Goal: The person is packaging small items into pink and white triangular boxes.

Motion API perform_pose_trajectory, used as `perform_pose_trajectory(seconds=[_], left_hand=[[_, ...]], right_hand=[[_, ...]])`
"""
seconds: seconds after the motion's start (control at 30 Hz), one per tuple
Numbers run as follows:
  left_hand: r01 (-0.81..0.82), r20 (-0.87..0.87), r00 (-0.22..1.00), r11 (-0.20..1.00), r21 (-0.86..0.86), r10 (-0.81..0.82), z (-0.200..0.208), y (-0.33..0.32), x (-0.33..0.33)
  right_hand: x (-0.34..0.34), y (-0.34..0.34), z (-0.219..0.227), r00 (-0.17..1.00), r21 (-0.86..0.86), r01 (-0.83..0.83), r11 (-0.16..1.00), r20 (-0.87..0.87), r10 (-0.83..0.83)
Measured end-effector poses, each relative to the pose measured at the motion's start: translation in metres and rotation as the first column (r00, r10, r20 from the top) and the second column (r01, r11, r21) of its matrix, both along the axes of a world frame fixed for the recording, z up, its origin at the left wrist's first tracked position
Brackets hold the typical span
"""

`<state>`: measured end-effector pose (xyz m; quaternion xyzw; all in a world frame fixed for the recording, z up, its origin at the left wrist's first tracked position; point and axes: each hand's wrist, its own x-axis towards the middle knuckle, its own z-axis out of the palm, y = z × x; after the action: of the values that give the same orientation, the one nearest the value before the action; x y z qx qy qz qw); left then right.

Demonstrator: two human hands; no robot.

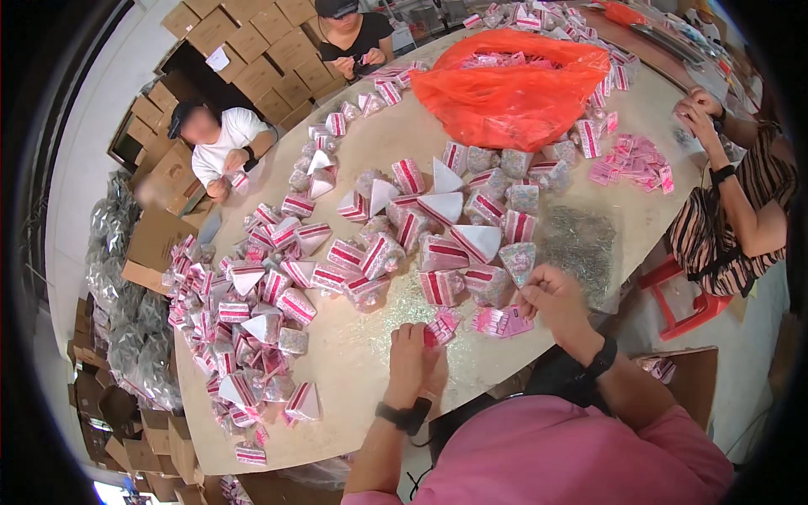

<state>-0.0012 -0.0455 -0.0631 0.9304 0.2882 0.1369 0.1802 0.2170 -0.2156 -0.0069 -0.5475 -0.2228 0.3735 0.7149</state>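
Observation:
My left hand (408, 358) is closed at the table's near edge, its fingertips pinching a small pink printed card (442, 326). To its right, my right hand (555, 305) is raised over the table with thumb and fingers pressed together; whatever is between them is too small to make out. Just left of and below that hand lies a stack of pink cards (502, 321). Beyond both hands sit cake-slice-shaped plush pieces (442, 288), pink and white with a dark pink stripe. A patch of fine dark strands (581, 252) lies past my right hand.
Glittery bits (387, 337) are scattered on the pale table (353, 421). A large heap of slices (252, 311) covers the left side. A red plastic bag (505, 93) and loose pink cards (635, 160) lie farther back. Three other people work around the table; a red stool (686, 303) stands right.

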Motion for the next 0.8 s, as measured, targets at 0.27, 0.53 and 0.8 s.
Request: perform_pose_trajectory(seconds=[0.27, 0.53, 0.8], left_hand=[[0.251, 0.397, 0.746, 0.326, -0.912, 0.535, 0.023, -0.014, -0.022], [0.672, 0.459, 0.567, -0.061, -0.738, 0.684, 0.058, -0.036, -0.019], [0.629, 0.523, 0.576, 0.068, -0.775, 0.629, 0.058, -0.049, -0.012]], right_hand=[[-0.023, 0.008, 0.003, 0.98, -0.117, -0.185, 0.976, 0.047, 0.191], [-0.061, 0.029, 0.014, 0.949, 0.001, -0.297, 0.955, -0.112, 0.295], [-0.073, 0.03, 0.007, 0.927, 0.031, -0.282, 0.959, -0.248, 0.281]])
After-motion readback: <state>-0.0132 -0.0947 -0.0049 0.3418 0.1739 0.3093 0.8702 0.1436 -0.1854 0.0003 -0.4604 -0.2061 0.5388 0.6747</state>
